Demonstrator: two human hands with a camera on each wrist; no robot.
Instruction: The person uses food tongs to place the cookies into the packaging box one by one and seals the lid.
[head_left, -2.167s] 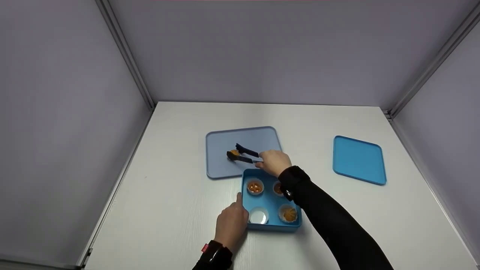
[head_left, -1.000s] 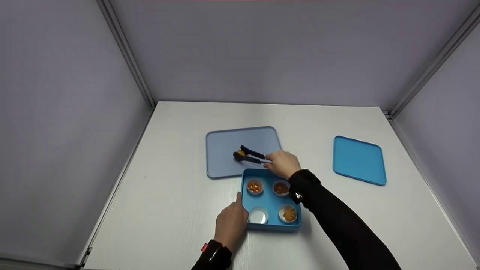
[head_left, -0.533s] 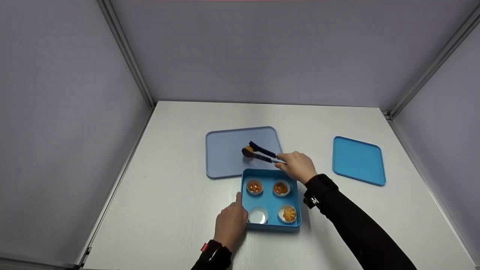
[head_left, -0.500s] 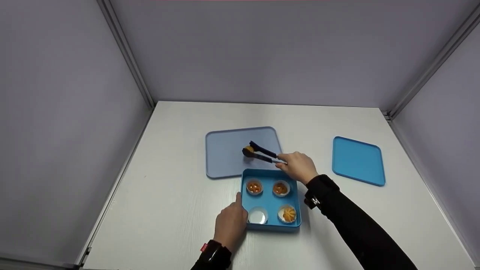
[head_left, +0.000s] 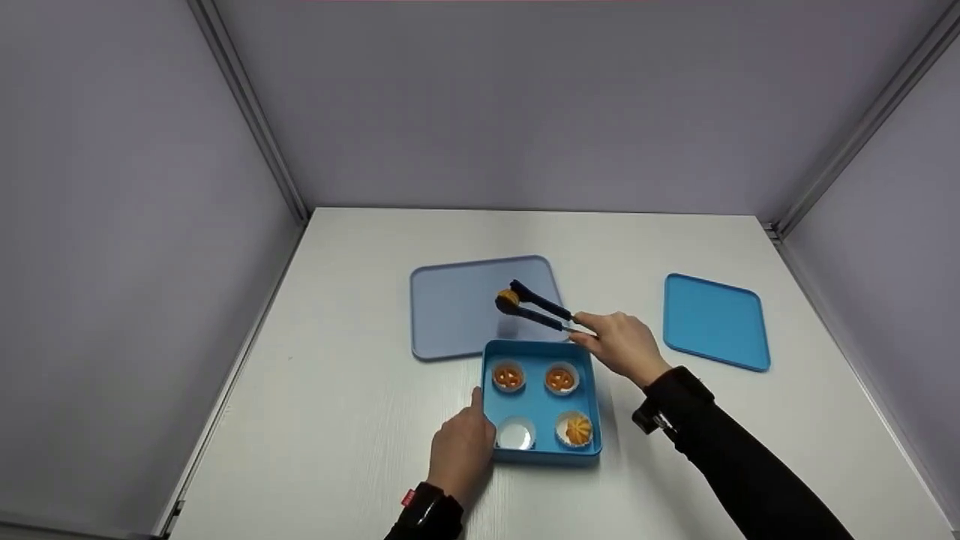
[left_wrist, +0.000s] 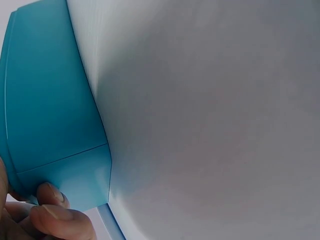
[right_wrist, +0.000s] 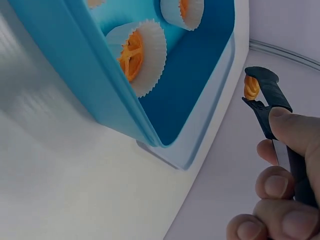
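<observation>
Nearest the front edge of the table (head_left: 337, 450), your left hand (head_left: 459, 448) rests against the left wall of the blue box (head_left: 541, 405), with the fingers curled around its near-left corner and the thumb lying up along the side; in the left wrist view the fingertips (left_wrist: 50, 195) press that corner. The box sits a little forward of the table's middle. Inside it are four white paper cups: the near-left cup (head_left: 516, 433) holds nothing, the near-right one holds an orange pastry (head_left: 576, 430), and both far cups (head_left: 508, 376) are filled too.

Just beyond the box's far-right corner, your right hand (head_left: 622, 346) clenches the handles of the dark tongs (head_left: 538, 309), thumb on top and fingers wrapped beneath. The tongs reach leftward and away, their tips closed on a small orange pastry (head_left: 508, 298) held above the pale blue tray (head_left: 457, 304), over its right part, with a shadow on the tray under it. The tray's near edge sits right against the far wall of the box; whether they touch is unclear.

Toward the right edge of the table, well apart from everything else, lies the blue lid (head_left: 716, 321), flat.
</observation>
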